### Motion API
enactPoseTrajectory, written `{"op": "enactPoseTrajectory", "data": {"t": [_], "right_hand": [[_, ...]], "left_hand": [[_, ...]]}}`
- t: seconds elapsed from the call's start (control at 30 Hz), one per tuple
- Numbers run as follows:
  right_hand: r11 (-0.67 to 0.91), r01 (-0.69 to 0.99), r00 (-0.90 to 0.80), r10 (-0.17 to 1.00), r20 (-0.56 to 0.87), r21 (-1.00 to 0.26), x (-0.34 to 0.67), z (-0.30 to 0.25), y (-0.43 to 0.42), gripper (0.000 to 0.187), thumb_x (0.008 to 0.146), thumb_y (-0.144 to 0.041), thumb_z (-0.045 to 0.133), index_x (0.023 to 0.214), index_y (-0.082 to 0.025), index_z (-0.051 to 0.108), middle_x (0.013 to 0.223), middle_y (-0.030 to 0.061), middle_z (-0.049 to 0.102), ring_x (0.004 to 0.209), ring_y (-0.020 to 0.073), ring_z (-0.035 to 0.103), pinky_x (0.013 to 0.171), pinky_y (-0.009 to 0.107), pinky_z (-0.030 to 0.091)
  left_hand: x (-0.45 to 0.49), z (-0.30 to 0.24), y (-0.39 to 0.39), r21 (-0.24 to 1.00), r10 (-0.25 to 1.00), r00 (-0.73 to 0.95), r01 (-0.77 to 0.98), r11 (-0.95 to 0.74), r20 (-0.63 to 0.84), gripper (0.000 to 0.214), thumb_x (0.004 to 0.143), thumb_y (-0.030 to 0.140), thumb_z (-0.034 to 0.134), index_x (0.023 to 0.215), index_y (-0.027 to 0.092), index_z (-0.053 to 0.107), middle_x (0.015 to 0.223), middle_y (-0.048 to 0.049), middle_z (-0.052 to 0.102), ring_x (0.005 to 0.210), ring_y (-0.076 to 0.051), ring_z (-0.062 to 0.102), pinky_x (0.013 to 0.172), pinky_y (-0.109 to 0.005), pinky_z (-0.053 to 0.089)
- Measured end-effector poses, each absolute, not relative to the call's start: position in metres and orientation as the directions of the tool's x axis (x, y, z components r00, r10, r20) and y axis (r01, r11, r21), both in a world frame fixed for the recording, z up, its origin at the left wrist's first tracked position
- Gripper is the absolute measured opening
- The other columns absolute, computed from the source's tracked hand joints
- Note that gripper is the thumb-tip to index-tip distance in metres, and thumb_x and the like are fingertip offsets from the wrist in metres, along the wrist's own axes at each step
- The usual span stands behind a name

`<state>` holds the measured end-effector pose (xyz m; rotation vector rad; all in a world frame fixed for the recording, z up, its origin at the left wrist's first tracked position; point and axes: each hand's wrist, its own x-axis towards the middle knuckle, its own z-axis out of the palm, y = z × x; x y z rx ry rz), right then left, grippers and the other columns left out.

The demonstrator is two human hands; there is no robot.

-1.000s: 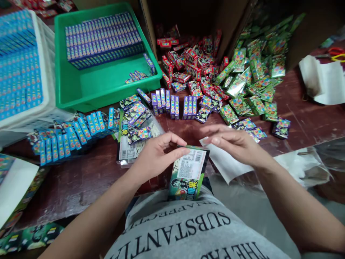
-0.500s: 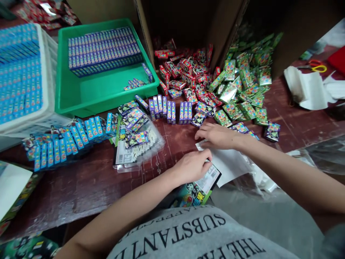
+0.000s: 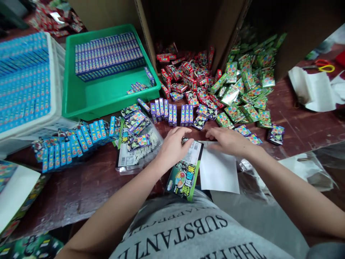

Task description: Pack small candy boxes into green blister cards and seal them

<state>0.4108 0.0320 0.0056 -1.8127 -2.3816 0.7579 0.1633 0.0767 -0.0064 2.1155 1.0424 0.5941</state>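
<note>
My left hand (image 3: 175, 145) is closed over the upper left edge of a printed candy card (image 3: 185, 172), green and black with a barcode. The card's lower end hangs over the table edge by the grey shirt. My right hand (image 3: 229, 141) reaches over the top of a blank white sheet (image 3: 219, 172), fingers stretched out and slightly blurred, with nothing gripped. Left of my hands, small purple candy boxes (image 3: 138, 142) lie on a clear plastic bag with a similar card (image 3: 126, 158). More purple boxes (image 3: 185, 115) stand upright just beyond my hands.
A green tray (image 3: 107, 102) of purple boxes and a white basket (image 3: 55, 104) of blue boxes stand at left. Blue boxes (image 3: 78, 140) line the table before them. Red boxes (image 3: 191, 75) and green packs (image 3: 248, 86) spill from cartons. Scissors (image 3: 325, 66) lie far right.
My left hand has moved left and away from my body with the printed card, which now lies more fully in view. My right hand has shifted right, and the hands are farther apart.
</note>
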Motion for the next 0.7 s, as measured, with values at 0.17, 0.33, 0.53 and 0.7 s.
{"op": "enactPoseTrajectory", "data": {"t": [0.17,0.33,0.53,0.7], "right_hand": [[0.139,0.909,-0.252,0.935,-0.252,-0.394,0.414,0.017,0.022,0.012,0.095,-0.033,0.059,0.095,-0.023,0.066,0.096,0.0071,0.072,0.087,0.0237,0.065,0.073,0.035,0.045],[0.146,0.844,-0.21,0.975,-0.068,-0.516,0.423,0.032,0.018,0.014,0.095,-0.036,0.061,0.096,-0.024,0.067,0.095,0.0057,0.067,0.087,0.0214,0.063,0.075,0.034,0.047],[0.12,0.762,-0.132,0.991,0.03,-0.636,0.43,0.037,0.013,0.014,0.094,-0.036,0.066,0.09,-0.023,0.068,0.084,0.0028,0.066,0.076,0.0179,0.06,0.068,0.031,0.045],[0.121,0.704,-0.101,0.992,0.069,-0.7,0.432,0.037,0.012,0.018,0.092,-0.041,0.07,0.094,-0.023,0.07,0.082,0.0019,0.066,0.073,0.017,0.06,0.065,0.03,0.045]], "left_hand": [[0.183,-0.007,0.077,0.785,0.787,0.607,0.433,-0.444,0.11,0.031,0.094,0.033,0.067,0.122,0.021,0.064,0.118,-0.0099,0.071,0.11,-0.027,0.065,0.097,-0.046,0.052],[0.206,-0.004,0.09,0.873,0.721,0.692,0.336,-0.353,0.026,0.021,0.093,0.04,0.069,0.101,0.021,0.073,0.098,-0.005,0.077,0.091,-0.022,0.068,0.085,-0.038,0.052],[0.214,-0.001,0.096,0.928,0.706,0.705,0.216,-0.302,0.065,0.013,0.09,0.033,0.071,0.095,0.022,0.074,0.096,-0.0021,0.076,0.09,-0.018,0.065,0.084,-0.033,0.048],[0.221,-0.01,0.098,0.956,0.711,0.703,0.192,-0.223,0.025,0.011,0.092,0.026,0.063,0.091,0.018,0.07,0.086,-0.0023,0.072,0.078,-0.015,0.062,0.075,-0.03,0.048]]}}
